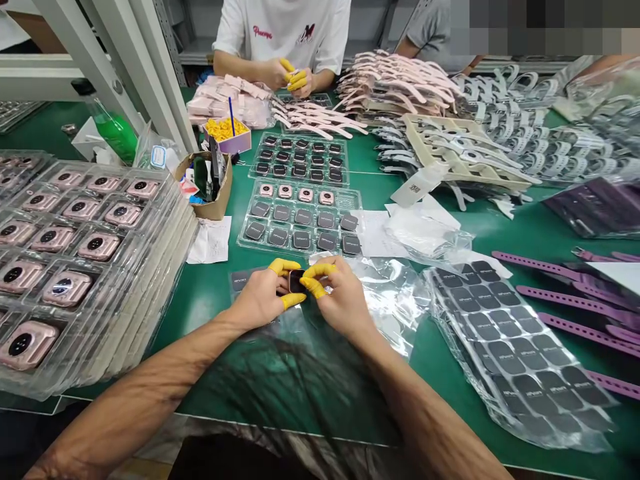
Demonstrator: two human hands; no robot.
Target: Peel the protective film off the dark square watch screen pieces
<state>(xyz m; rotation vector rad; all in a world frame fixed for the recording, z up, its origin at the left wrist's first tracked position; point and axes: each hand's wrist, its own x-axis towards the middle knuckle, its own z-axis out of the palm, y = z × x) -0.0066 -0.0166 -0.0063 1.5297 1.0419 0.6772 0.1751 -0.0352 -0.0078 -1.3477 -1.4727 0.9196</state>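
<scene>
Near the middle of the green table, my left hand grips a small dark-faced watch body between yellow-covered fingertips. My right hand pinches at the right edge of the same watch, its fingertips also in yellow covers. Whether a thin film lies between the right fingers is too small to tell. Just beyond both hands sits a clear tray with several pink watch bodies in its back row and dark rounded squares in the nearer rows. Behind it lies another tray of dark watch pieces.
Stacked trays of pink watches stand at left, beside a small cardboard box. Dark sticker sheets and purple straps lie right. Clear film is beside my right hand. Across the table, a person's yellow-tipped hands work near pink straps.
</scene>
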